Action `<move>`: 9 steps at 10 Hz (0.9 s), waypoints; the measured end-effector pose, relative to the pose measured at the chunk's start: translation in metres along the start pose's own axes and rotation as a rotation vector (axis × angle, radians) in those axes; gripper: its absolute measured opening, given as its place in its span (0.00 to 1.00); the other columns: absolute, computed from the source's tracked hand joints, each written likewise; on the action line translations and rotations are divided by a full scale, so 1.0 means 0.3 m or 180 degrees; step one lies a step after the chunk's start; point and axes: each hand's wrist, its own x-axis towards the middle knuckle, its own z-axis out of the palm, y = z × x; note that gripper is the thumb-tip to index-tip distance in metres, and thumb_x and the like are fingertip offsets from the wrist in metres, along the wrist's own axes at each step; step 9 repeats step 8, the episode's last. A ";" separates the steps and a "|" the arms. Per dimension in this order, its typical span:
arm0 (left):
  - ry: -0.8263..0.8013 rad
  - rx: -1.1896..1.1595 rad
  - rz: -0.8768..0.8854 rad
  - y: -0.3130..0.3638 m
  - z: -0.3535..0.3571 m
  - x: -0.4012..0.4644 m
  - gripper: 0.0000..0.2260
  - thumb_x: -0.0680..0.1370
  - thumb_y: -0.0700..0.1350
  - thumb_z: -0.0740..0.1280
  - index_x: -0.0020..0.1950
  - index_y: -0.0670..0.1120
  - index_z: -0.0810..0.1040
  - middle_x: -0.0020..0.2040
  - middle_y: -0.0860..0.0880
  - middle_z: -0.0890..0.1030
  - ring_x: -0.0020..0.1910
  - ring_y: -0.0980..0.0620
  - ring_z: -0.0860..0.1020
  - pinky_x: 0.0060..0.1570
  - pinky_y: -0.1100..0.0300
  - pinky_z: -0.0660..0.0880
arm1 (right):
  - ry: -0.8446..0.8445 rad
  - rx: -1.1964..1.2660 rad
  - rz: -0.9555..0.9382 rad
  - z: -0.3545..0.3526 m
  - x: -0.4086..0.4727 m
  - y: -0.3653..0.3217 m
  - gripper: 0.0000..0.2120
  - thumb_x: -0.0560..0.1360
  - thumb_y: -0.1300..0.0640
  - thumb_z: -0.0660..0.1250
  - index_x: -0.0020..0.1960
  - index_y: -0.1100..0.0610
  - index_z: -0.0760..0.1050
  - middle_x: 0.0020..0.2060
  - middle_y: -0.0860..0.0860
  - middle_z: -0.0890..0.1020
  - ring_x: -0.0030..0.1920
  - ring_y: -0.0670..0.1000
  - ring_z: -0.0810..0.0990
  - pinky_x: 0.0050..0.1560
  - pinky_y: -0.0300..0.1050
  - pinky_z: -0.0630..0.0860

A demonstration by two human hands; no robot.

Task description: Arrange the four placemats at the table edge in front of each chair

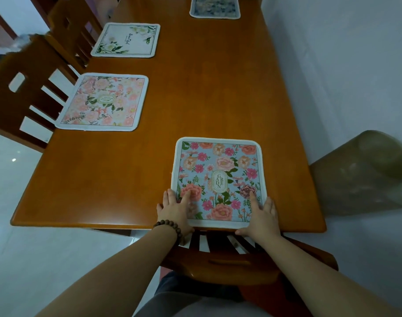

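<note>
While both hands are pressing flat on its near corners, the blue mat [219, 183] is lying at the near edge of the surface [195, 92], its front hem flush with that edge and just above the near chair [229, 261]. The left hand [176, 208] is spreading its fingers over the near-left corner; the right hand [261, 216] is doing likewise at the near-right corner. Neither grip is closing on anything: palms are open, fingers are resting on the cloth, nothing is being pinched or lifted.

The mat is looking thin, soft and light, with a stitched white border, so it is likely sliding easily on the polished wood and likely flopping if raised by one corner. Flat pressure at two corners, or a pinch on the hem at both sides, seems the safest hold for nudging it square.

Three other mats are sitting further off: a pink mat [103, 102] and a white mat [126, 40] along the left edge, each beside a left chair [19, 92], and a grey mat [214, 6] at the far end. That last one is being cut off by the frame, and any chair behind it is out of view. A brownish shape [364, 170] at the right is too blurred to name.
</note>
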 end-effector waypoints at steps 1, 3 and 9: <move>-0.0006 0.0084 -0.0037 0.006 -0.001 -0.001 0.51 0.68 0.57 0.75 0.77 0.53 0.42 0.76 0.37 0.42 0.75 0.39 0.41 0.72 0.41 0.51 | 0.0013 -0.0075 -0.0012 -0.003 -0.003 -0.002 0.62 0.60 0.38 0.77 0.75 0.46 0.34 0.74 0.63 0.39 0.75 0.62 0.40 0.74 0.57 0.46; -0.0187 0.0217 -0.0052 0.013 -0.023 -0.005 0.53 0.67 0.60 0.74 0.77 0.51 0.40 0.76 0.36 0.41 0.75 0.38 0.41 0.72 0.42 0.50 | -0.0175 -0.0218 0.0019 -0.011 0.002 -0.012 0.62 0.61 0.38 0.76 0.75 0.46 0.33 0.74 0.64 0.36 0.74 0.63 0.37 0.74 0.59 0.43; 0.0407 -0.0157 0.0287 -0.020 -0.068 -0.020 0.34 0.76 0.63 0.55 0.77 0.52 0.47 0.78 0.47 0.45 0.76 0.45 0.42 0.72 0.40 0.47 | 0.0601 0.0142 -0.0182 -0.022 -0.030 -0.097 0.39 0.75 0.34 0.56 0.76 0.45 0.39 0.76 0.57 0.41 0.75 0.58 0.37 0.72 0.61 0.40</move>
